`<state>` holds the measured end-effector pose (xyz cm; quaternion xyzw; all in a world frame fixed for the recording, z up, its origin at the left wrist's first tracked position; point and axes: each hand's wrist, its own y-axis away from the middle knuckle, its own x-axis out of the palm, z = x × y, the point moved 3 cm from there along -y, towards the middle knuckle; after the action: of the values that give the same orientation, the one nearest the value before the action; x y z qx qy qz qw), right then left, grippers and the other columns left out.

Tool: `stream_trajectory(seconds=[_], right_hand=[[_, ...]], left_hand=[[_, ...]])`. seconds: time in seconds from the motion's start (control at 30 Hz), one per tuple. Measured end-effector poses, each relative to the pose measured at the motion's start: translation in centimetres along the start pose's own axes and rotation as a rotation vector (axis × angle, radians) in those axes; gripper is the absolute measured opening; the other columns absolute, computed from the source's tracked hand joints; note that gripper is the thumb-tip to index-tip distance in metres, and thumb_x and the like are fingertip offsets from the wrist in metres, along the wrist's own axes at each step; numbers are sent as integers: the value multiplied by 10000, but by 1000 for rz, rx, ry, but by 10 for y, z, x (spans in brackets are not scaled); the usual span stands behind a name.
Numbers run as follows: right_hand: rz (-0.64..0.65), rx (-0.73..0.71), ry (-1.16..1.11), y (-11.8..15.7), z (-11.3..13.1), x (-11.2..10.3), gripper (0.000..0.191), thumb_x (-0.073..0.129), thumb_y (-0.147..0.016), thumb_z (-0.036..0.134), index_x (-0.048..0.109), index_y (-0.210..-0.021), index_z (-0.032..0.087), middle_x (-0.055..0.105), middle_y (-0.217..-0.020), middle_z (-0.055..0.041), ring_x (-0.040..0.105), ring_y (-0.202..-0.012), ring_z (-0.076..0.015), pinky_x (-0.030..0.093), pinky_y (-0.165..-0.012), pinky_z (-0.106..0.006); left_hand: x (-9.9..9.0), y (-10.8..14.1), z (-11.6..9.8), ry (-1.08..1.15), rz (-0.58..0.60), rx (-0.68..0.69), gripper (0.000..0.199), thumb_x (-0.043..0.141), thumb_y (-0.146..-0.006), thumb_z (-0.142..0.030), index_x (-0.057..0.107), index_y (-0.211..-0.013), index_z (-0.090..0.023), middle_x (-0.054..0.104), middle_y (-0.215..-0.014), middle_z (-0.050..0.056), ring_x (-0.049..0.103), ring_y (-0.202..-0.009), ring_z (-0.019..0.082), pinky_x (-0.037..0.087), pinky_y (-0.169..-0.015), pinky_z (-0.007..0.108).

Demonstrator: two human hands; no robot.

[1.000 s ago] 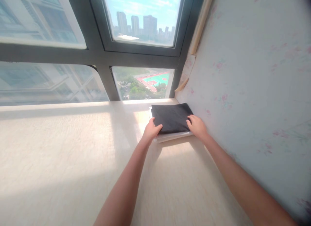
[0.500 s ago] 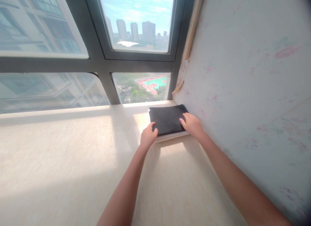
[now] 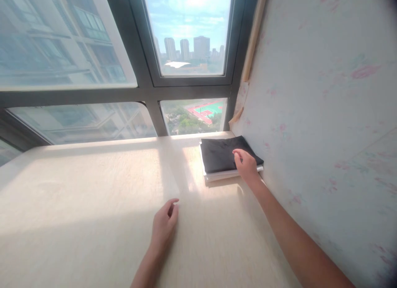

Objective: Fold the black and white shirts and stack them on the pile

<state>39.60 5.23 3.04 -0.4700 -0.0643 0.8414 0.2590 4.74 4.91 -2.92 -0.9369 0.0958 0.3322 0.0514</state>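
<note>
A black, cloth-like folded piece (image 3: 218,155) lies flat on a low white stack (image 3: 221,176) in the corner by the window and the wall. Whether the white layers are cloth or paper, I cannot tell. My right hand (image 3: 246,164) is over the right part of the black piece, fingers curled and the thumb close to the index finger, with nothing seen between them. Apart from the stack, my left hand (image 3: 164,222) hovers over the pale sill at lower left, loosely curled and holding nothing.
The pale, stone-like sill (image 3: 93,189) runs beneath grey window frames (image 3: 149,94). On the right rises a wall with floral paper (image 3: 310,114), its torn edge peeling (image 3: 237,115) beside the window. Sunlight falls across the sill.
My left hand has come off the stack's left edge and moved back towards me. My right hand stays at the stack, with its fingers now more curled above the black piece.
</note>
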Motion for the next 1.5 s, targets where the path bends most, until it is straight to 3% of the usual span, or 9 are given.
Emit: stream_trajectory(seconds=[0.07, 0.17, 0.27, 0.6, 0.97, 1.07, 1.3, 1.4, 1.5], right_hand=[[-86, 39, -178, 59, 1, 10, 401, 318, -992, 335, 669, -864, 190, 690, -783, -49, 620, -720, -175, 457, -703, -277], [147, -53, -305, 137, 8, 40, 295, 423, -934, 301, 629, -750, 198, 658, -712, -20, 595, -662, -158, 413, -630, -249], [224, -66, -304, 171, 14, 54, 278, 423, -925, 280, 621, -750, 194, 654, -735, -22, 593, -686, -157, 393, -649, -252], [194, -133, -136, 167, 23, 52, 318, 379, -947, 272, 610, -744, 190, 649, -749, -38, 589, -710, -176, 380, -673, -272], [179, -139, -104, 169, 26, 53, 336, 381, -953, 277, 659, -785, 195, 681, -808, -66, 627, -763, -201, 431, -724, -293], [184, -134, -101, 167, 24, 55, 334, 385, -953, 285, 668, -801, 194, 689, -819, -69, 632, -767, -204, 435, -729, -293], [226, -82, -155, 161, 21, 55, 350, 392, -962, 321, 657, -773, 191, 678, -775, -59, 622, -722, -200, 426, -700, -292], [224, -74, -158, 161, 22, 54, 349, 392, -963, 324, 662, -786, 192, 684, -788, -63, 628, -737, -205, 427, -710, -297], [219, -84, -132, 162, 23, 53, 356, 376, -970, 312, 665, -798, 196, 689, -801, -62, 633, -751, -206, 429, -717, -298]], left_hand=[[-11, 38, 17, 57, -42, -31, 380, 463, -903, -487, 681, -1015, -196, 686, -804, 30, 630, -720, 202, 479, -688, 303], [-16, 85, 26, 103, -78, -63, 372, 485, -899, -518, 694, -945, -213, 727, -903, 55, 670, -811, 224, 517, -726, 313], [-12, 105, 22, 87, -66, -33, 369, 472, -915, -510, 695, -911, -216, 731, -881, 60, 678, -813, 226, 526, -732, 315], [-7, 105, 10, -59, -84, 83, 342, 414, -959, -444, 664, -897, -220, 722, -890, 74, 673, -837, 229, 510, -757, 330], [-9, 95, 15, 35, -55, -28, 336, 461, -914, -450, 703, -943, -217, 745, -939, 84, 690, -870, 251, 530, -791, 372], [0, 82, 6, 48, -7, 5, 322, 458, -917, -411, 700, -957, -203, 743, -907, 90, 688, -834, 235, 527, -783, 358], [21, 58, -46, 187, 127, 206, 288, 455, -941, -343, 692, -1000, -192, 710, -779, 54, 637, -686, 157, 487, -675, 257], [31, 48, -46, 190, 180, 202, 278, 450, -940, -321, 689, -1001, -193, 703, -751, 42, 637, -675, 158, 481, -663, 255], [43, 42, -32, 139, 174, 187, 262, 454, -922, -281, 689, -991, -188, 728, -828, 64, 670, -763, 188, 504, -737, 297]])
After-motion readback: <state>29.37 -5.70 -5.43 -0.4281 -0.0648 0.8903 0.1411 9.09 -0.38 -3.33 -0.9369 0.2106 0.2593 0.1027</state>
